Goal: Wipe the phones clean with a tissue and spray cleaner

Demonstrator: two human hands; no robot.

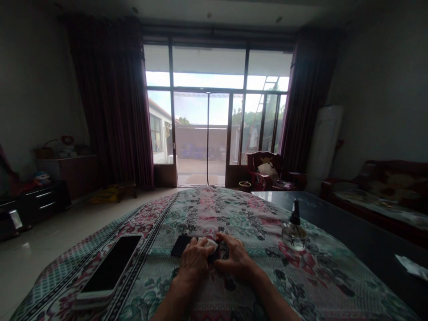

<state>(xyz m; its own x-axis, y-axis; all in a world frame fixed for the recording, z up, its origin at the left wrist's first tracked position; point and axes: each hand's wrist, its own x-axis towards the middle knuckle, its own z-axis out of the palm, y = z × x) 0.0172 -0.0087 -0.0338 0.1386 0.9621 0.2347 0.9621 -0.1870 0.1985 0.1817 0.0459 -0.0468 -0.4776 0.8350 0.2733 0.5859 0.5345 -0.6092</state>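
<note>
A dark, flat slab that looks like a phone lies crosswise on the flowered tablecloth in the middle of the head view. My left hand rests over it, fingers pressing a crumpled white tissue or cloth against its surface. At the slab's right end is my right hand, its thumb at the near corner and a finger at the far one, steadying it. Much of the slab is hidden under both hands. A white-framed phone with a black screen lies to the left, seemingly on top of another flat item.
A clear bottle with a black dropper-like top stands on the tablecloth to the right. Beyond it a dark tabletop carries a white paper or tissue. A wooden armchair stands near the glass doors.
</note>
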